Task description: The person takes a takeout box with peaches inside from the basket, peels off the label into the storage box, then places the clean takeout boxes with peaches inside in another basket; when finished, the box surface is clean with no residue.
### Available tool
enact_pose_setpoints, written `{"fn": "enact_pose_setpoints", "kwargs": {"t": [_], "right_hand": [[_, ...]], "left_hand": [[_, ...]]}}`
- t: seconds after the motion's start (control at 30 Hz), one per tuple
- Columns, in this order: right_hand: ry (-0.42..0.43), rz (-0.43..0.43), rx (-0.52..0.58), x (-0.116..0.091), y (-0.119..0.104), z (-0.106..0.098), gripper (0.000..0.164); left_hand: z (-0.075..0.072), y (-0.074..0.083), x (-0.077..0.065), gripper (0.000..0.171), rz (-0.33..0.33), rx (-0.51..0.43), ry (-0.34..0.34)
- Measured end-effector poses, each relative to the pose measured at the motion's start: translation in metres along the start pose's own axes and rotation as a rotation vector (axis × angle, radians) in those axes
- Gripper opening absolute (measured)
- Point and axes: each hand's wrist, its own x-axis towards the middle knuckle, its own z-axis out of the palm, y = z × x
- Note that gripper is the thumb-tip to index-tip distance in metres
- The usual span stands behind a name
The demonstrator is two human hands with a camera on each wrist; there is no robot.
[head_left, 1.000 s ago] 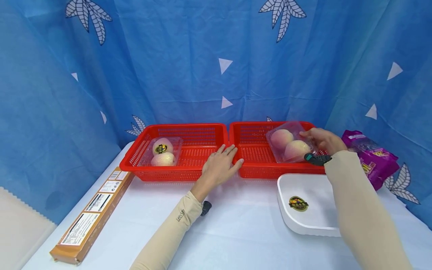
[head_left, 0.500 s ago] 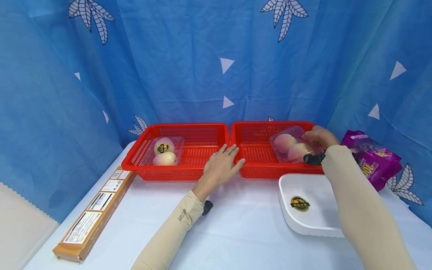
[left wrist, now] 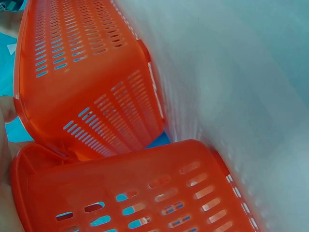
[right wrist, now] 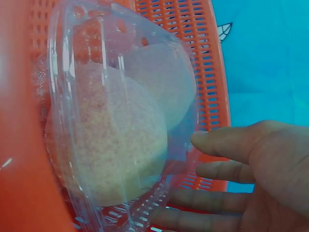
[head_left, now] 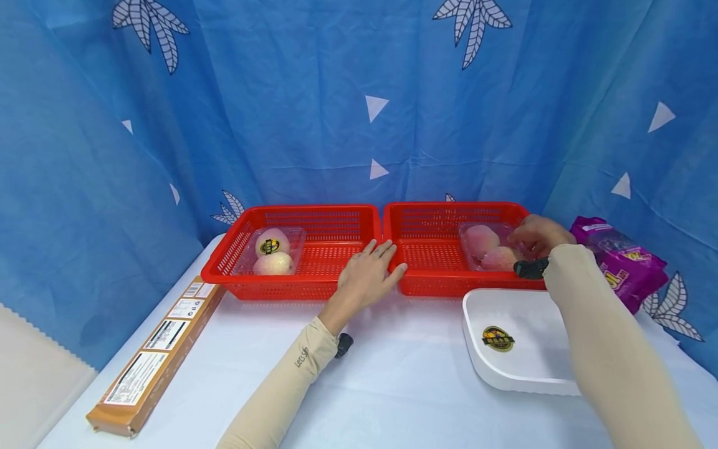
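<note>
Peach pack (head_left: 490,248): down inside right red basket (head_left: 423,284)
Right hand (head_left: 541,236): loosely extended, unclenched, just at pack's edge
Left hand (head_left: 364,274): outstretched over adjoining rims of right red basket and left red basket (head_left: 286,290)

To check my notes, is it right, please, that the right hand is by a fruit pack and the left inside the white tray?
Not quite: the head view shows the left hand at the neighbouring rims of the left basket and right basket, not in the tray; the rest stands.
</note>
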Motion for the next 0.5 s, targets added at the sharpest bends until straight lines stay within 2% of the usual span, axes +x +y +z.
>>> {"fn": "enact_pose_setpoints", "kwargs": {"t": [0.23, 0.3, 0.5], "right_hand": [[-0.013, -0.003, -0.071, 0.0006, -0.0026, -0.0013, 0.058], [-0.001, 0.002, -0.065, -0.0009, -0.0023, 0.0, 0.059], [0.003, 0.004, -0.048, -0.0003, -0.0016, 0.0021, 0.065]], "left_hand": [[-0.0016, -0.0002, -0.0003, 0.063, 0.005, -0.004, -0.012], [-0.0022, -0.0009, -0.0003, 0.062, 0.014, -0.022, 0.008], [-0.0092, -0.0095, -0.0064, 0.048, 0.082, -0.212, 0.116]]}}
